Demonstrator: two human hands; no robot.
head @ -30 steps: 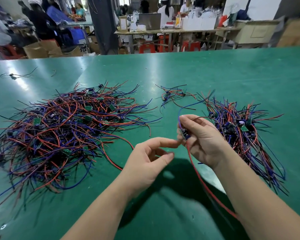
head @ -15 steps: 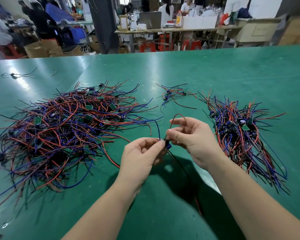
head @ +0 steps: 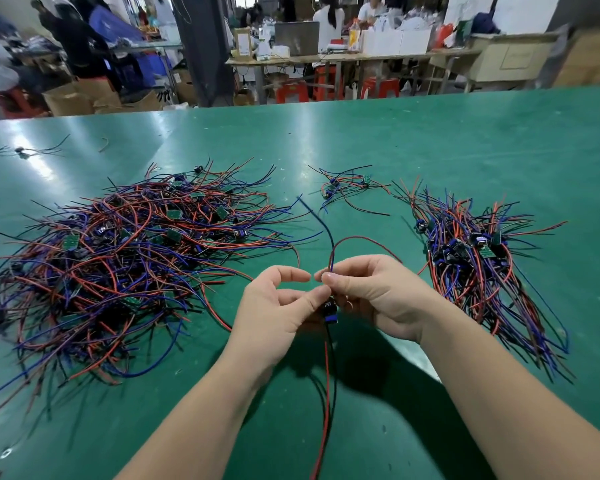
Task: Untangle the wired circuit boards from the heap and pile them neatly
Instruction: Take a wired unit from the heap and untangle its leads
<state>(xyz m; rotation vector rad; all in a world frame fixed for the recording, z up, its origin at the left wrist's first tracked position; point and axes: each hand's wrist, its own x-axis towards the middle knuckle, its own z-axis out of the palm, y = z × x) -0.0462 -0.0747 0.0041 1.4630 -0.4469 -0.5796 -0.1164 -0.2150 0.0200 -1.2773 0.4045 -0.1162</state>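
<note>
Between heap (head: 125, 265) and pile (head: 475, 268): left hand (head: 274, 320), right hand (head: 378, 296), board (head: 329, 308), open table (head: 413, 143)

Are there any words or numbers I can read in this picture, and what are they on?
No text here can be read for certain.
Small board, held by the left hand and the right hand: white marks, too blurred to read.
White label on the brown box at the back: too small to read.
Yellow label on the bottle at the back: too blurred to read.
</note>
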